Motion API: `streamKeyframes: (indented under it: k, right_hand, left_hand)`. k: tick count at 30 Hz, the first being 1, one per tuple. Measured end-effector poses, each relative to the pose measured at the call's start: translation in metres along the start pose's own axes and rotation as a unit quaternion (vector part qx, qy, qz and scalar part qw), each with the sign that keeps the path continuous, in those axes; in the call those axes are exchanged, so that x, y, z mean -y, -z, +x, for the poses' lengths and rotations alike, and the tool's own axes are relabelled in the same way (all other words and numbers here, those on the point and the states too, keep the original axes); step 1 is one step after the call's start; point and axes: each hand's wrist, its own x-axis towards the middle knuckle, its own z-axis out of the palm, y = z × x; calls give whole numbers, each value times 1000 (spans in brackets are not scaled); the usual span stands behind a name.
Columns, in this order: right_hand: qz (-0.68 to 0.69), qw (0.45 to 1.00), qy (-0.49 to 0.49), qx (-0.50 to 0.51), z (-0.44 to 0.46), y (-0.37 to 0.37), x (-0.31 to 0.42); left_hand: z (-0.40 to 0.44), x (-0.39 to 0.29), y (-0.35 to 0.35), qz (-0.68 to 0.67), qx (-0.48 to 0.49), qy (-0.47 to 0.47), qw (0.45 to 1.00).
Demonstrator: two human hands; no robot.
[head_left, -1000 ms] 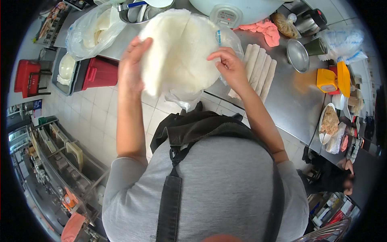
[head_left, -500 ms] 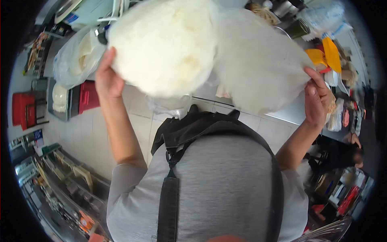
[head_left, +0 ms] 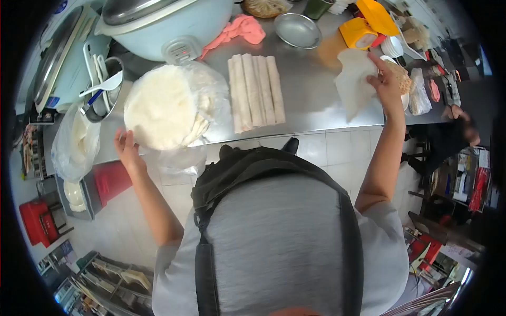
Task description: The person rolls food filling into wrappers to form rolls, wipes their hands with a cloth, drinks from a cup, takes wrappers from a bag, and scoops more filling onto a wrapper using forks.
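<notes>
A thin, pale round wrapper sheet (head_left: 349, 87) hangs from my right hand (head_left: 389, 92), which pinches its right edge over the right part of the metal table. My left hand (head_left: 129, 151), fingers apart, is at the lower left edge of a stack of white round wrappers (head_left: 161, 105); whether it touches the stack I cannot tell. The stack lies on a clear plastic bag (head_left: 211, 87). Between my hands, several long white rolls (head_left: 256, 92) lie side by side on the table.
Behind the stack stands a large pale-blue cooker (head_left: 163, 34), with a pink cloth (head_left: 240, 32) beside it. A metal bowl (head_left: 298, 30) and a yellow container (head_left: 358, 32) are farther back. Utensils stand in a metal pot (head_left: 108, 100) at left. Another person (head_left: 448, 129) is at right.
The held sheet has separated from the white stack. The stack now lies on the table, away from my left hand's grip, and my right hand has carried the sheet up and rightward.
</notes>
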Motion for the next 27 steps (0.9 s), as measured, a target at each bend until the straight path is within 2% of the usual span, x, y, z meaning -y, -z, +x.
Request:
streamKeyframes:
  k: [1,2,4,5,7,9,11,12,13,14,15,17,19,20,22,24,25,27]
  right_hand:
    - [-2,1000,-2,-5,-5,4,10]
    - [53,998,-18,-42,-12,8,20]
    - [177,978,-62,-92,-23,20,19]
    - [177,977,-64,-96,-32,17,12]
    - [144,967,-21,-208,-62,3,-22]
    - [72,976,-69,-193,-93,-18,-86]
    - [-7,976,-148,-161,-128,-46,-149]
    - [-8,976,-147,-160,-137,-43,-149]
    - [-67,984,-98,-131,-144,-43,-144]
    - [-123,986,-50,-103,-147,-43,-139]
    - [-120,986,-55,-102,-143,-38,-134]
    - [-205,974,92,3,-119,-25,-125]
    - [-179,977,111,10,-94,-20,-135]
    - [-199,973,117,6,-84,-19,-146]
    - [-214,969,121,1,-74,-18,-168]
    - [-308,945,83,74,-70,-13,-188]
    - [-304,946,83,71,-70,-8,-187]
    - [-284,950,96,91,-77,-3,-181]
  left_hand:
    - [-5,-2,-1,9,-33,-49,998]
    - [-4,-1,4,8,-27,-50,998]
    - [-1,-4,12,-4,-60,-140,988]
    - [-6,-8,13,-4,-56,-141,988]
    - [-34,-46,-8,-51,-65,-149,985]
    - [-60,-70,-34,-58,-70,-169,981]
    - [-82,-88,-63,-11,-75,-227,971]
    - [-86,-87,-74,-2,-70,-259,963]
    - [-90,-84,-89,-1,-72,-259,963]
    - [-98,-80,-110,36,-30,-310,950]
    - [-108,-77,-133,74,14,-360,930]
    - [-163,-73,-205,127,128,-384,906]
    - [-224,-61,-274,157,307,-405,847]
    - [-246,-51,-301,155,443,-361,806]
    - [-271,-35,-348,263,542,-482,636]
    - [-282,-4,-369,298,526,-511,611]
    - [-287,5,-378,328,509,-540,585]
    - [-282,12,-370,367,507,-521,580]
